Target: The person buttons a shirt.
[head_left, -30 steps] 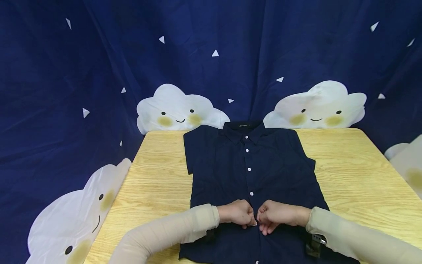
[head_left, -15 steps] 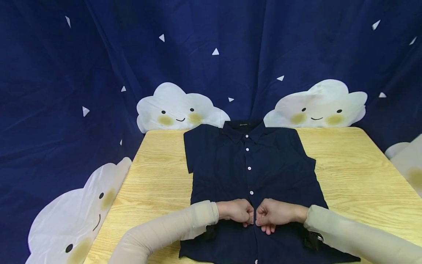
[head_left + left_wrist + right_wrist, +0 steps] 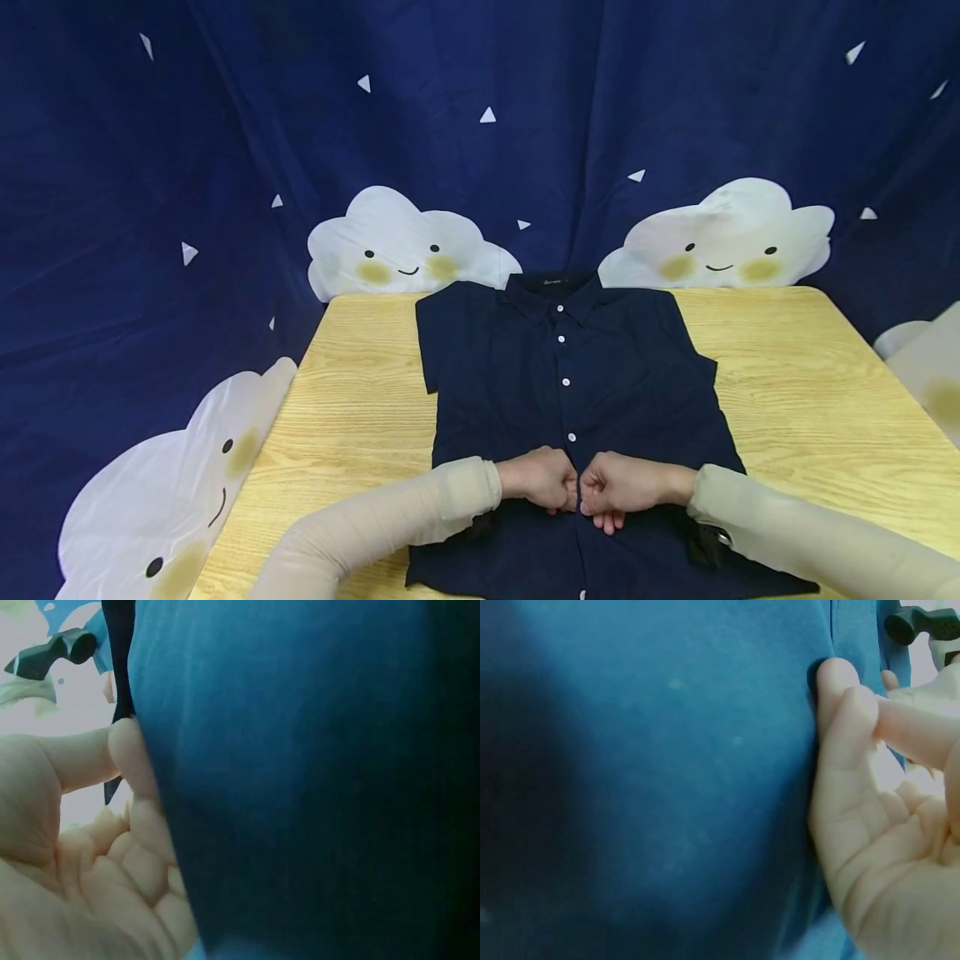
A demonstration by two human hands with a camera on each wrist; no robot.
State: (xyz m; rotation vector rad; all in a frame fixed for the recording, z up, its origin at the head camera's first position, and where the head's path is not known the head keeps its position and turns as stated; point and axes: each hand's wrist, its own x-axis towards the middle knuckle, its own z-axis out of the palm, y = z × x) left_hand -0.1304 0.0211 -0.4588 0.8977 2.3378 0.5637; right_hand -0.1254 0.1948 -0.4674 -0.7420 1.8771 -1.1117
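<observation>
A dark navy short-sleeved shirt [image 3: 495, 375] lies face up with its collar at the far side. White buttons run down its front, the upper ones at the placket's overlap. Over the lower placket my left hand [image 3: 542, 479] and right hand [image 3: 626, 483] meet almost fingertip to fingertip. In the left wrist view, the thumb and index finger [image 3: 137, 761] pinch the dark edge of the cloth. The right wrist view has thumb and finger [image 3: 846, 712] pinching at the placket. Any button between the fingers is hidden.
The shirt is spread on a light wood table [image 3: 367, 358]. Behind it hangs a navy curtain [image 3: 450, 50] printed with white clouds and triangles. A lower button [image 3: 582, 595] shows near the hem. Both forearms wear cream sleeves [image 3: 397, 508].
The right hand has moved slightly left, and its fingers have drawn in closer to the left hand at the placket. The shirt stays in place.
</observation>
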